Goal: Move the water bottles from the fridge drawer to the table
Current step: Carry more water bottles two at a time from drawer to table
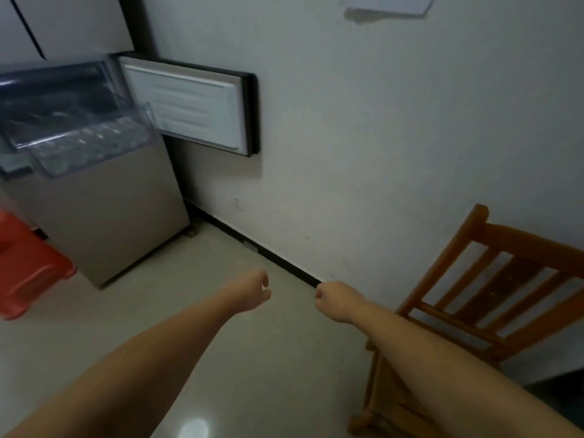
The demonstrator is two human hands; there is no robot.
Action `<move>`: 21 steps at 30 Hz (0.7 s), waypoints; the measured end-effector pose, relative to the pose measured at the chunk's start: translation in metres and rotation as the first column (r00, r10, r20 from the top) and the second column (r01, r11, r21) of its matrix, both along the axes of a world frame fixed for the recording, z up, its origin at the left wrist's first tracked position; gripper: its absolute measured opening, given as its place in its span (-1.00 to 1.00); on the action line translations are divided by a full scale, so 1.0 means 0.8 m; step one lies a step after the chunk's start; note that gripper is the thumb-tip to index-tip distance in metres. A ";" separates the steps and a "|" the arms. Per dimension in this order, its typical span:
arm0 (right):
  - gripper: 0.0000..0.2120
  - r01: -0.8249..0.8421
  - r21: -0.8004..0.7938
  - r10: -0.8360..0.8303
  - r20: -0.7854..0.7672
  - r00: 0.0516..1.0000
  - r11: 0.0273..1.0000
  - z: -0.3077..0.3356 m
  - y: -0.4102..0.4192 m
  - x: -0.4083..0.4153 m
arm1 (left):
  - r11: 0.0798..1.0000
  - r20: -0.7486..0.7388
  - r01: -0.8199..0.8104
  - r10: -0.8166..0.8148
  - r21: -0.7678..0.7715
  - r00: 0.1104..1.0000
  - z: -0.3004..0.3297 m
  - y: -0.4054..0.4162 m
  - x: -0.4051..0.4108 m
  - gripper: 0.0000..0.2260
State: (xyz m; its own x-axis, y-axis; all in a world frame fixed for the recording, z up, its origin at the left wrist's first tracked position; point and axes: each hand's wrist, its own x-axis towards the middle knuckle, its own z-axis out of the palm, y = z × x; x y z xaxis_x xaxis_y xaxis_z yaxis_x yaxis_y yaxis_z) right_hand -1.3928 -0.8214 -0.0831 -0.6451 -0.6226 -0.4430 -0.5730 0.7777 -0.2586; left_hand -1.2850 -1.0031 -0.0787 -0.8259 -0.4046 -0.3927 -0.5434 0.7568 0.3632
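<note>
The clear fridge drawer [94, 147] stands pulled out, its contents a blur. Left hand [252, 290] and right hand [335, 300] are curled into empty fists above the floor [252, 358].

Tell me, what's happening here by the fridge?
A person stands facing the wall with both arms stretched forward, the left hand and right hand loosely curled and holding nothing. To the left, the fridge door is swung open and a clear drawer is pulled out, with what look like clear bottles lying inside, though it is blurry. A wooden chair stands on the right. No table is in view.
</note>
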 end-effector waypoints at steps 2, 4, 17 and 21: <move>-0.69 -0.041 -0.001 0.041 0.007 0.999 0.999 -0.004 -0.043 -0.024 | 0.999 0.013 -0.045 0.045 0.028 0.999 -0.009 -0.036 -0.010 -0.70; -0.70 -0.089 0.002 0.089 0.008 0.996 0.996 -0.007 -0.085 -0.050 | 0.996 0.026 -0.079 0.078 0.050 0.997 -0.016 -0.071 -0.020 -0.70; -0.67 -0.431 0.002 0.431 -0.057 0.901 0.902 0.024 -0.400 -0.253 | 0.922 -0.034 -0.386 0.386 -0.005 0.922 0.009 -0.325 -0.166 -0.77; -0.67 -0.504 0.018 0.505 -0.052 0.862 0.863 0.033 -0.492 -0.285 | 0.890 -0.048 -0.456 0.456 0.017 0.888 0.014 -0.383 -0.183 -0.77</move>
State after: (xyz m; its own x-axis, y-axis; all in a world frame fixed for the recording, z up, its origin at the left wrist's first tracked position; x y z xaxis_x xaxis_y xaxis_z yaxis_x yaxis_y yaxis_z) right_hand -1.6212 -1.2147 -0.0570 -0.2657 -0.8675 -0.4205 -0.9000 0.3795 -0.2144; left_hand -1.4312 -1.3096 -0.0671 -0.5692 -0.7395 -0.3594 -0.8096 0.4278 0.4019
